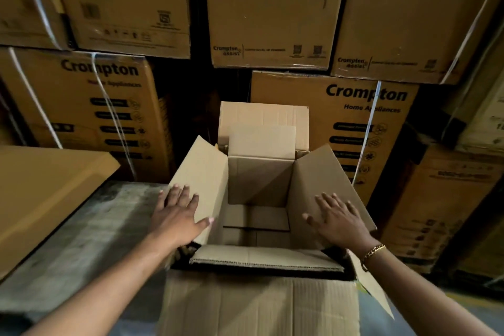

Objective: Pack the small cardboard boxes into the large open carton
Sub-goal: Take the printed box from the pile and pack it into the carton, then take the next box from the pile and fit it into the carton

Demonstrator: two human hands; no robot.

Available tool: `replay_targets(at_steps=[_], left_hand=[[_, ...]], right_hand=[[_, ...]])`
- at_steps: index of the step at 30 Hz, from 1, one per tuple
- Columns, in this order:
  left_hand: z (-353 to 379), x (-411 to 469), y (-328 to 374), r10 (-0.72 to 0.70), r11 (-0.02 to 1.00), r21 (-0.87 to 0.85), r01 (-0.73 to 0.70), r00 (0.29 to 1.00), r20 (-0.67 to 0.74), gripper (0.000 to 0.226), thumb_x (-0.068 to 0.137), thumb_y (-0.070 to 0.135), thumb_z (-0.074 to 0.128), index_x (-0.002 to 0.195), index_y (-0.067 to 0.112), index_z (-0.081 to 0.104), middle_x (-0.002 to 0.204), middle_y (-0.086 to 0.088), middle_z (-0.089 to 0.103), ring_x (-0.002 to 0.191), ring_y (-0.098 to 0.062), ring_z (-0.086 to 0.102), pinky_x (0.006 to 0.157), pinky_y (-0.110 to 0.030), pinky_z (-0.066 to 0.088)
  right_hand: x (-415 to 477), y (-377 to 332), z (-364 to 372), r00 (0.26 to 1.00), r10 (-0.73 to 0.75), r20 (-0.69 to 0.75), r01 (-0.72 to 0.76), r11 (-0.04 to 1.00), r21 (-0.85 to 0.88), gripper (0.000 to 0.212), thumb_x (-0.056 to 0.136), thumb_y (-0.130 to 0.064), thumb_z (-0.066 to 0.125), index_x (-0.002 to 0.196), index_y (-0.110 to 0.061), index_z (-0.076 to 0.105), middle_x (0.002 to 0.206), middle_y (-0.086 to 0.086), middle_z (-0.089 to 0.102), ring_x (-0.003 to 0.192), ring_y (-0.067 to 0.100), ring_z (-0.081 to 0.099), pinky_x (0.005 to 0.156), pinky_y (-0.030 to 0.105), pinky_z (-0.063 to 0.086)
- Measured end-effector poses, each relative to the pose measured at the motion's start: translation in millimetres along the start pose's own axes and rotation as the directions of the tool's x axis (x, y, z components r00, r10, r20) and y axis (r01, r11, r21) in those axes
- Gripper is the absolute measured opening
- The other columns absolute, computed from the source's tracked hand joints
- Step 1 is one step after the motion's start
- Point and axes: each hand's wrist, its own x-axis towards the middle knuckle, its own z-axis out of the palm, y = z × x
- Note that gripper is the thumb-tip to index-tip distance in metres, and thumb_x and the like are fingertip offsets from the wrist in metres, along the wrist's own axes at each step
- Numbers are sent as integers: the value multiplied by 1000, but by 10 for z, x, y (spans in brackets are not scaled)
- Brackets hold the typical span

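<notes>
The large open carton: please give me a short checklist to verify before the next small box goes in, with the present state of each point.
1. Left flap held open by the left hand: ok.
2. Right flap held open by the right hand: ok.
3. Far flap clear of the opening: ok.
4. Near flap clear of the opening: not ok, it leans inward.
5. Free space above the small boxes inside: ok.
6. Next small box within reach: cannot tell, none visible outside.
</notes>
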Motion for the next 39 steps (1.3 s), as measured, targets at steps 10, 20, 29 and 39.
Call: replay_targets(at_steps=[10, 20, 29, 39], left_hand=[[-283, -533, -786, -50, 994, -104, 35, 988, -146, 85, 92, 77, 17, 160, 26, 7, 168, -4, -9, 154, -25, -11, 123, -52, -2], [-82, -1209, -2772, -154, 956, -283, 76, 952, -263, 103, 75, 89, 5, 158, 30, 18, 167, 5, 10, 153, -17, 8, 121, -42, 15], [192, -2098, -5152, -461, 866, -321, 382, 860, -219, 82, 90, 75, 34, 158, 32, 18, 167, 4, 12, 153, -18, 10, 121, -44, 16], [676, -2571, -6788, -641, 741, -372, 559, 754, -143, 81, 90, 75, 35, 158, 35, 16, 167, 6, 10, 153, -17, 8, 121, -44, 14]], right_hand=[[-73, -838, -682, 981, -153, -118, 159, 986, 47, 81, 96, -73, 28, 160, -24, 21, 169, 1, 15, 156, 19, 5, 125, 46, 2], [393, -3407, -598, 896, -420, -143, 433, 898, 82, 77, 96, -72, 29, 160, -30, 21, 169, -2, 16, 156, 22, 10, 124, 48, 10], [415, -6187, -150, 780, -620, -86, 625, 760, 178, 82, 92, -78, 26, 160, -32, 20, 169, -2, 15, 155, 23, 11, 123, 51, 9], [664, -8292, 293, 670, -741, 42, 717, 661, 222, 78, 95, -73, 30, 159, -31, 20, 169, 0, 17, 154, 27, 16, 122, 53, 11]])
